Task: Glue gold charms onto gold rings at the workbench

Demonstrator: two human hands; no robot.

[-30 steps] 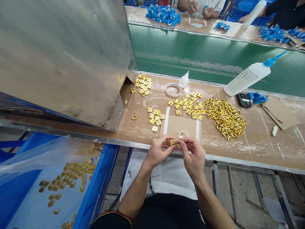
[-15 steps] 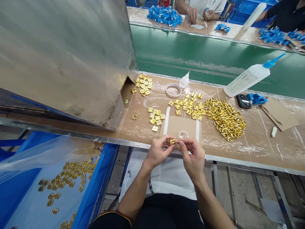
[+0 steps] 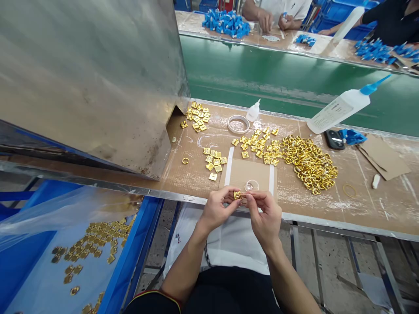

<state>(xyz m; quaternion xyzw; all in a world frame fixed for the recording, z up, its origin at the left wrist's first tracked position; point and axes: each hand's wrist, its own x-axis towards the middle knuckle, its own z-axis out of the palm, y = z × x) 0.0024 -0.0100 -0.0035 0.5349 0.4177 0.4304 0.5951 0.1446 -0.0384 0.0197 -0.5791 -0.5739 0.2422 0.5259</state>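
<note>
Gold piece (image 3: pixel 237 195), pinched in the left hand (image 3: pixel 216 209) near the cardboard pad (image 3: pixel 240 174), seems to meet a thin stick (image 3: pixel 245 194) gripped by the right hand (image 3: pixel 266 213). The 2 hands have barely moved, suggesting fine work; beyond, 1 co-worker's hand (image 3: pixel 265 20) has lowered.

Toward 1 o'clock in the view, one co-worker's right hand (image 3: pixel 265 21) was raised one second ago; now it is lower, with its fingers at the 11 o'clock edge of a pale sheet (image 3: pixel 271 39). Between 1 and 2 o'clock, the hand of a dark-sleeved co-worker (image 3: pixel 325 32), hidden half a second ago, now shows on the 9 o'clock side of a tall white bottle (image 3: pixel 347 26).
</note>
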